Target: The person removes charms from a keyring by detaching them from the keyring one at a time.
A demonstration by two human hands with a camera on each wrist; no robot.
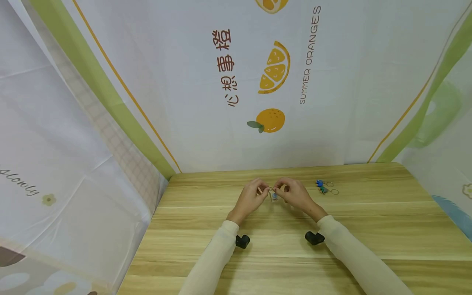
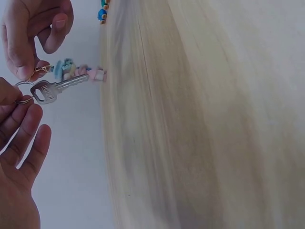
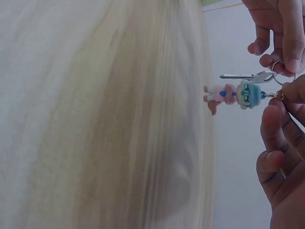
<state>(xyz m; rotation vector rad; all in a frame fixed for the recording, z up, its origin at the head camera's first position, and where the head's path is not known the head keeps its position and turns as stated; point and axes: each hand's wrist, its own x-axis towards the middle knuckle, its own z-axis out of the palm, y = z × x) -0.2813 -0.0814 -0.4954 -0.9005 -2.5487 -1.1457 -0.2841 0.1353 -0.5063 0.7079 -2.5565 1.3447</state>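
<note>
Above the wooden table, my left hand (image 1: 251, 199) and right hand (image 1: 296, 195) meet at the fingertips. The left pinches a split metal key ring (image 2: 25, 82), which carries a silver key (image 2: 46, 92). Between its thumb and fingers the right hand holds the gold clasp (image 3: 280, 95) of a keychain figurine (image 3: 248, 94). That figurine has a light blue cap and a pinkish body, and hangs down beside the key. Fingertips hide part of the ring, so whether the key has come fully round it I cannot tell.
To the right of my hands, a blue keychain figure (image 1: 319, 183) and a green keychain figure (image 1: 323, 190) lie on the table (image 1: 273, 270), each with a metal ring. A printed cloth (image 1: 206, 135) hangs behind the table's back edge.
</note>
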